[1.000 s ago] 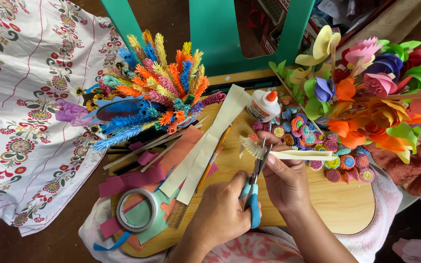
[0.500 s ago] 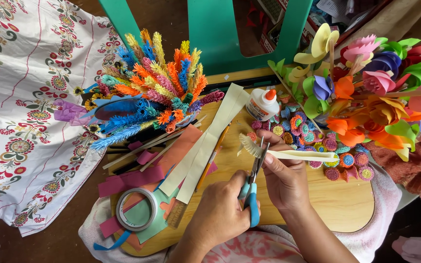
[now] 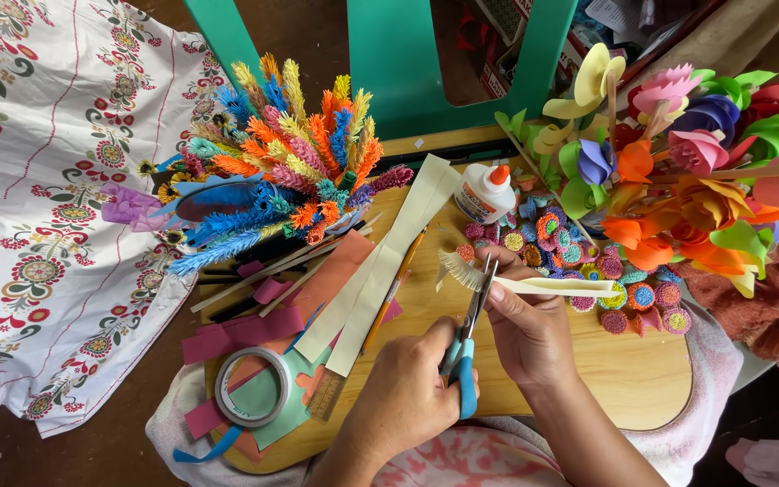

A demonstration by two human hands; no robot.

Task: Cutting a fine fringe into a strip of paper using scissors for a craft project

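Currently: fringe-cutting a cream paper strip w/ scissors.
L hand grip clamped on scissor handles; R hand grip pinched on strip; glue bottle near, on worktop.

Both forearms bare, no sleeves, rings or watch visible. Left hand and right hand: short, unpainted nails.

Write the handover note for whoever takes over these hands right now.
Left hand: grips the blue-handled scissors, blades at the cream paper strip.
Right hand: fingers pinch that strip over the wooden board.
Done: the strip's left end is cut into a fringe; many rolled fringed discs lie beside the paper flowers.
Left: the rest of the strip is uncut. Glue bottle, tape roll and spare cream strips are within reach.
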